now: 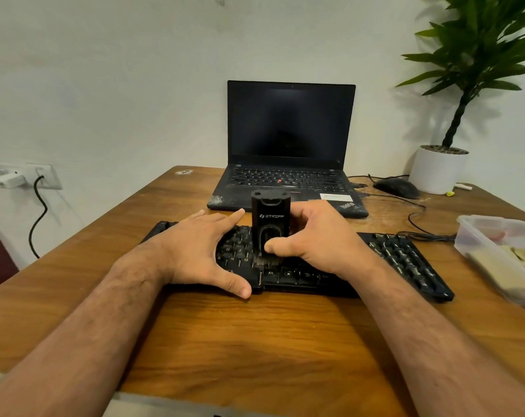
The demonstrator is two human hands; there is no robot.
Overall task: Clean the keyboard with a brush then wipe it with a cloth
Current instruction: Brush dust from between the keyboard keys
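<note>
Brushing the black plastic keyboard [405,260]
Right hand [321,239] grips the upright black block brush [270,224]; left hand [201,251], fingers straight, steadies. Short light strokes along the rows should work best.

Soft, even indoor light; wide-angle bending at edges; plant [478,55] perhaps slightly blurred.

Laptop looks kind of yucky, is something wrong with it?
Yes. The laptop has pale dusty smudges on its front left corner, so it looks dirty. The table near it also has whitish scuffs. Nothing looks spilled or broken.
</note>
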